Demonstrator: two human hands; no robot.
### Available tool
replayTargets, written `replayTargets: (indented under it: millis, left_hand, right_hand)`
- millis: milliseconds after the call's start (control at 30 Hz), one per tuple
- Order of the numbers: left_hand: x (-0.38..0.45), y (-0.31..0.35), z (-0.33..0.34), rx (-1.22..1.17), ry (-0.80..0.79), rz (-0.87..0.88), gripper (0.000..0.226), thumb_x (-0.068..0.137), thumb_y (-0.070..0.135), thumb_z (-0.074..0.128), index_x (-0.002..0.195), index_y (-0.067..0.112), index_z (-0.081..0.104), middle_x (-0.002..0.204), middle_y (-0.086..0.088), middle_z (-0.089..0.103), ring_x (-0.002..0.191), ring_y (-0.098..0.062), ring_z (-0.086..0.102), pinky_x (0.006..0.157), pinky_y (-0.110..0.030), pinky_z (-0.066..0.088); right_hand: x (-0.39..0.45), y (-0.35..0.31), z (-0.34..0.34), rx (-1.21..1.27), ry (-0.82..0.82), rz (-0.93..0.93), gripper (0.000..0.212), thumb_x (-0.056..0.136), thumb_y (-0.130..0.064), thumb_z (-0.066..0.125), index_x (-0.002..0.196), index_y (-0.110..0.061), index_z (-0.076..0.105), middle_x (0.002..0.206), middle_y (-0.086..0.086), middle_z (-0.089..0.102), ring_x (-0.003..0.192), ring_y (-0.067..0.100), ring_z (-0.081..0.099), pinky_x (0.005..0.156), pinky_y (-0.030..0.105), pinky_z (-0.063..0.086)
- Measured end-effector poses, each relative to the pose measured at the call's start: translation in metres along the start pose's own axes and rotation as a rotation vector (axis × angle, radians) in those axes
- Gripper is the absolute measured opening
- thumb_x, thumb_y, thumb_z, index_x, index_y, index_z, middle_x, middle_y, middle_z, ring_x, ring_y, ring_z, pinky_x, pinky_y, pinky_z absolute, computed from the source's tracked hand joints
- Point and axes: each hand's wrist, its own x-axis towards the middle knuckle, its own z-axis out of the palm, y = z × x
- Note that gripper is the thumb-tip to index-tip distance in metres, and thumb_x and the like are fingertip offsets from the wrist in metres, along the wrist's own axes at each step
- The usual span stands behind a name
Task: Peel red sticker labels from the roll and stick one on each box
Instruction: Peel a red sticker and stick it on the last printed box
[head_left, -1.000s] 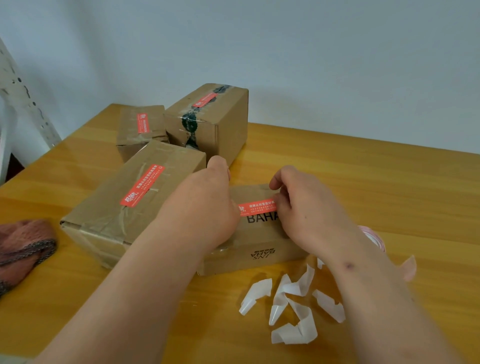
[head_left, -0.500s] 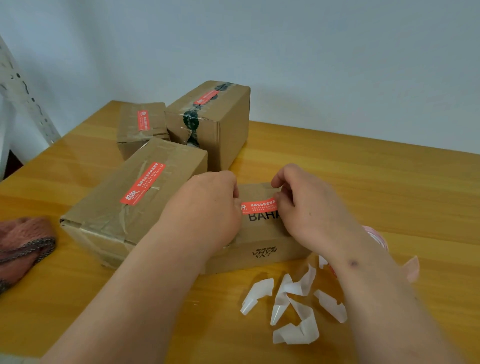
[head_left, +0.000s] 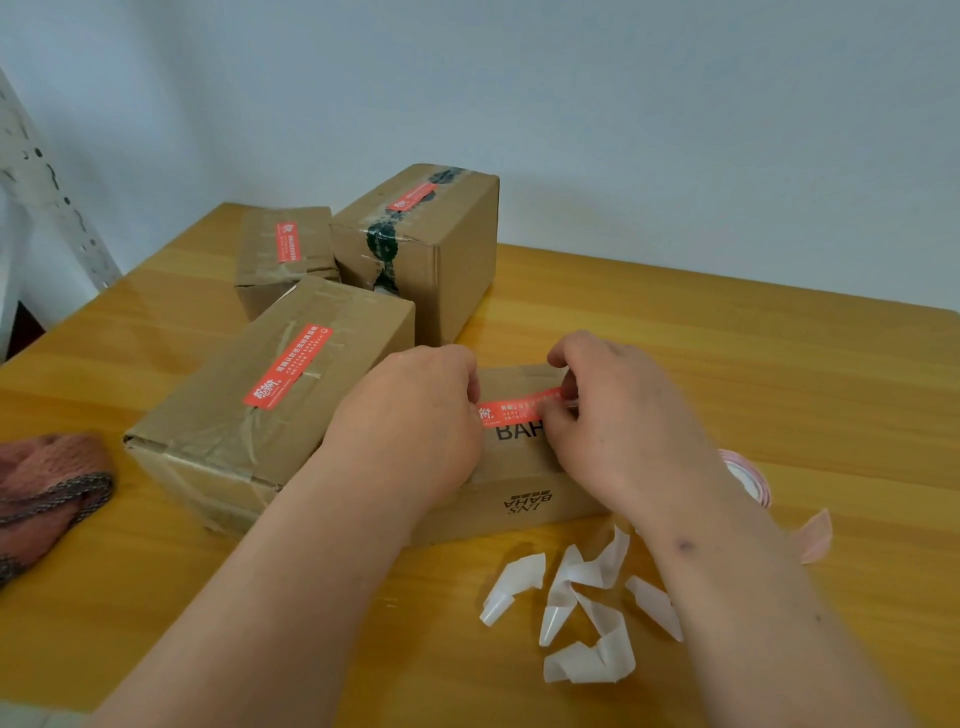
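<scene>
Even, soft daylight, fairly bright. Glossy sheen on the table (head_left: 156, 332) at far left. Faint, diffuse shadows under the paper scraps (head_left: 582, 613) and beside the boxes (head_left: 270, 415). Wide-angle bending at edges; the shelf post (head_left: 47, 192) leans. Slight overall softness; small print unreadable.

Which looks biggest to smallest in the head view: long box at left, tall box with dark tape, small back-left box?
1. Long box, though it is nearest the camera.
2. Tall box with dark tape.
3. Small back-left box, farthest away, so its true size is unsure.
</scene>
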Motion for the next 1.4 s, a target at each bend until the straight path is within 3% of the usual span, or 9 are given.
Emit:
replayTargets:
  millis: [233,600,900,1033,1200,1333,1400]
  left_hand:
    - [-0.004,0.002,-0.002,-0.027,-0.023,-0.008,0.003,0.091,0.029,0.058,0.093,0.028,0.055,0.097,0.007,0.061,0.087,-0.012,0.056,0.071,-0.028,0.056]
    - [-0.008,0.002,-0.002,-0.037,-0.001,0.009,0.009,0.092,0.024,0.056,0.097,0.031,0.051,0.092,0.009,0.06,0.081,-0.011,0.056,0.064,-0.027,0.052]
    - [-0.008,0.002,-0.002,-0.048,-0.043,0.02,0.008,0.094,0.024,0.054,0.094,0.032,0.054,0.093,0.01,0.061,0.083,-0.013,0.056,0.058,-0.021,0.044]
    - [-0.012,0.0,0.001,-0.058,0.019,0.078,0.008,0.095,0.029,0.051,0.097,0.034,0.057,0.097,0.011,0.058,0.083,-0.01,0.055,0.066,-0.023,0.05]
    - [-0.012,0.001,0.005,-0.02,0.025,0.107,0.026,0.095,0.034,0.047,0.114,0.043,0.063,0.094,0.013,0.048,0.083,-0.008,0.05,0.073,-0.027,0.049]
    - [-0.011,-0.001,0.004,-0.025,0.001,0.101,0.026,0.096,0.035,0.048,0.115,0.04,0.064,0.098,0.013,0.048,0.085,-0.008,0.051,0.074,-0.023,0.048]
    - [-0.012,-0.001,0.005,-0.038,0.035,0.095,0.022,0.095,0.037,0.05,0.109,0.035,0.067,0.097,0.012,0.051,0.083,-0.008,0.052,0.071,-0.021,0.048]
  right_hand:
    - [0.004,0.006,-0.004,0.088,0.0,0.132,0.027,0.094,-0.023,0.048,0.121,-0.024,0.05,0.095,-0.007,0.062,0.08,0.011,0.046,0.068,0.023,0.035]
    - [0.005,0.001,0.003,0.015,-0.033,0.08,0.023,0.092,-0.025,0.051,0.115,-0.02,0.049,0.09,-0.003,0.054,0.085,0.018,0.048,0.068,0.031,0.041]
    - [0.004,0.013,0.0,0.007,-0.004,0.13,0.024,0.094,-0.02,0.048,0.117,-0.019,0.051,0.093,-0.003,0.051,0.085,0.016,0.047,0.068,0.028,0.036]
    - [0.005,0.014,0.003,0.027,0.044,0.134,0.022,0.094,-0.019,0.046,0.114,-0.017,0.054,0.095,-0.005,0.044,0.09,0.016,0.043,0.072,0.026,0.032]
    - [0.007,0.012,0.008,-0.013,-0.006,0.197,0.03,0.09,-0.042,0.054,0.111,-0.021,0.054,0.1,-0.002,0.042,0.101,0.021,0.044,0.076,0.029,0.037]
    - [0.008,0.018,0.007,0.007,-0.002,0.237,0.023,0.092,-0.028,0.05,0.112,-0.019,0.056,0.098,-0.002,0.041,0.097,0.02,0.044,0.074,0.028,0.035]
    - [0.006,0.017,0.006,0.029,-0.002,0.233,0.025,0.091,-0.031,0.05,0.113,-0.02,0.056,0.1,-0.003,0.043,0.1,0.019,0.045,0.075,0.027,0.037]
